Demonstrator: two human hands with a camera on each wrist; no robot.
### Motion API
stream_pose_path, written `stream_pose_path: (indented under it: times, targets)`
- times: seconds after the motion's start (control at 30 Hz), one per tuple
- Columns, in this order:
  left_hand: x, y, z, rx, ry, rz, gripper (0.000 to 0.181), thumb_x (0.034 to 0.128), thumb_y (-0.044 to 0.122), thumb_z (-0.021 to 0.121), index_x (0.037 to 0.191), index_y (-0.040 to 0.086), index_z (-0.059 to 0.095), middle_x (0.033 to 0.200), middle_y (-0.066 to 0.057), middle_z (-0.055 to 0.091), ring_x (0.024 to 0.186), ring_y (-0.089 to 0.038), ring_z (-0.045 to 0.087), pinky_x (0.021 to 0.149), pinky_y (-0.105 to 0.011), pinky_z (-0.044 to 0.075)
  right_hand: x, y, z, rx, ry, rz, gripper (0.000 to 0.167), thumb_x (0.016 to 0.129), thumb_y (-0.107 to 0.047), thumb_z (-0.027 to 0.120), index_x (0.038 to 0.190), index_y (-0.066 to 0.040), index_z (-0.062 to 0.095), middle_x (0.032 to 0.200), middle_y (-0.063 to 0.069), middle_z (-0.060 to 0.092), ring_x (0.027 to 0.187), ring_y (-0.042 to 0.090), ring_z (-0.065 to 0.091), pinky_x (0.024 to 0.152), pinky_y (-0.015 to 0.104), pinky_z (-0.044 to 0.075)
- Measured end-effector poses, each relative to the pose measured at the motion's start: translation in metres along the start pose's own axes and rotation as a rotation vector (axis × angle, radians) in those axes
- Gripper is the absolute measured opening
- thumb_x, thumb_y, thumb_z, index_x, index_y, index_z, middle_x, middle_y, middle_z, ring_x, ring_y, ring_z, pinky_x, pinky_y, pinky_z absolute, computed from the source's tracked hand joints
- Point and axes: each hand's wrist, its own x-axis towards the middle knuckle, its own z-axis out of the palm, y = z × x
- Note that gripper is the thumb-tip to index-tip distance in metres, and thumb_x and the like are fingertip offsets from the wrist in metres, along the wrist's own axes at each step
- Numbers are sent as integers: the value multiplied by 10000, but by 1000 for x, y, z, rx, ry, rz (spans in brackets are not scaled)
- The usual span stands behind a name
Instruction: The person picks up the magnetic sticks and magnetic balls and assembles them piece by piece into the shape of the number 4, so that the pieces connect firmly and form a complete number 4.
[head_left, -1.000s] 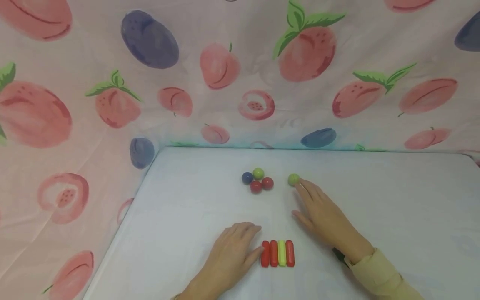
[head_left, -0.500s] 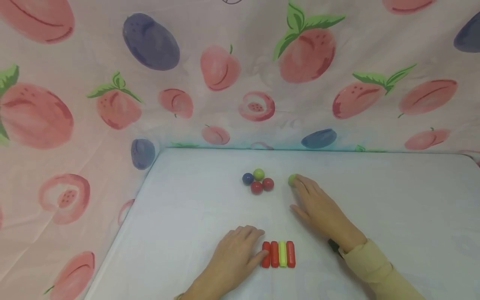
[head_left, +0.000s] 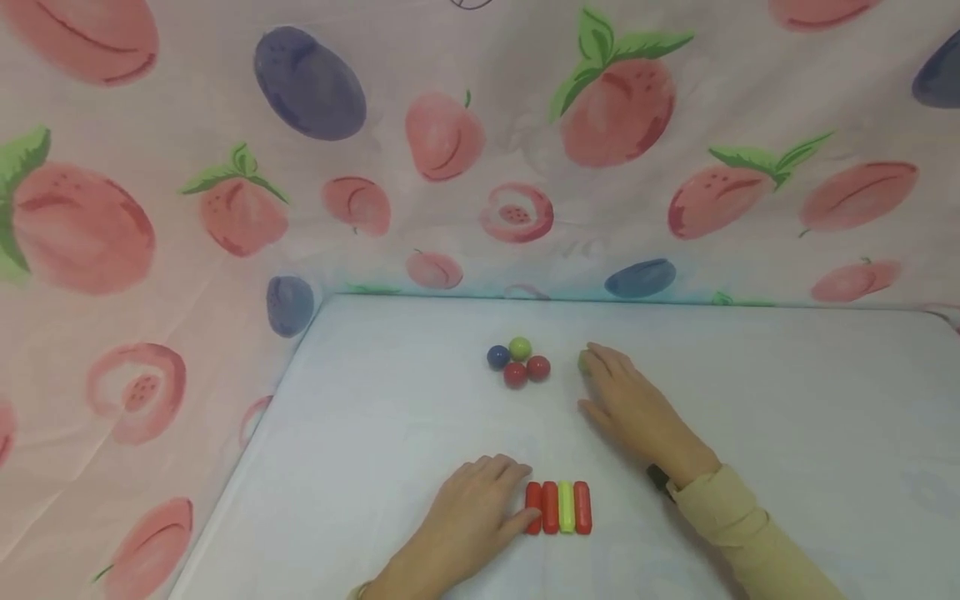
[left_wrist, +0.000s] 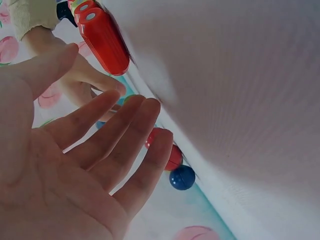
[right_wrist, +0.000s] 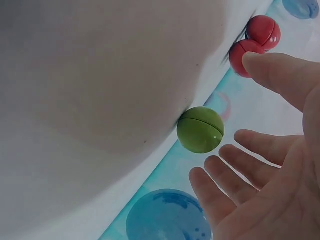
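My right hand (head_left: pixel 637 408) reaches over a green ball (head_left: pixel 584 362), partly covering it in the head view; the right wrist view shows its fingers loosely extended beside the ball (right_wrist: pixel 200 130). To the left lie a blue ball (head_left: pixel 498 357), another green ball (head_left: pixel 520 348) and two red balls (head_left: pixel 515 374) (head_left: pixel 538 367), close together. My left hand (head_left: pixel 468 521) is spread low over the table, its thumb over the leftmost red stick (head_left: pixel 533 496); in the left wrist view a gap shows between thumb and sticks. Beside it stand another red, a yellow (head_left: pixel 566 508) and a red stick in a row.
The white table (head_left: pixel 375 400) meets a fruit-patterned cloth (head_left: pixel 465 50) at its back and left edges. A black object (head_left: pixel 660 478) shows under the right wrist, by the beige sleeve (head_left: pixel 720 508).
My right hand has shifted slightly left and away from me, covering more of the green ball. My left hand has moved slightly right, its thumb now further over the leftmost red stick.
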Motion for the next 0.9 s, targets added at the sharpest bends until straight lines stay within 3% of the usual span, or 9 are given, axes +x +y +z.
stream_pose_path:
  times: [0.43, 0.9]
  targets:
    - [0, 0, 2, 17, -52, 5, 529, 851, 501, 738, 1255, 168, 656, 1137, 33, 667, 992, -109, 592, 896, -289, 528, 5, 2, 3, -15, 1, -12, 595, 920, -179, 704, 1398, 73, 455, 1468, 255, 430, 1373, 397, 388, 1098, 510, 393]
    - [2, 1, 2, -20, -25, 20, 460, 829, 464, 777, 1176, 174, 689, 1059, 62, 670, 920, -80, 578, 828, -249, 523, 11, 8, -1, 35, 0, 8, 450, 910, 10, 669, 1337, 49, 531, 1428, 227, 477, 1350, 377, 423, 1101, 493, 393]
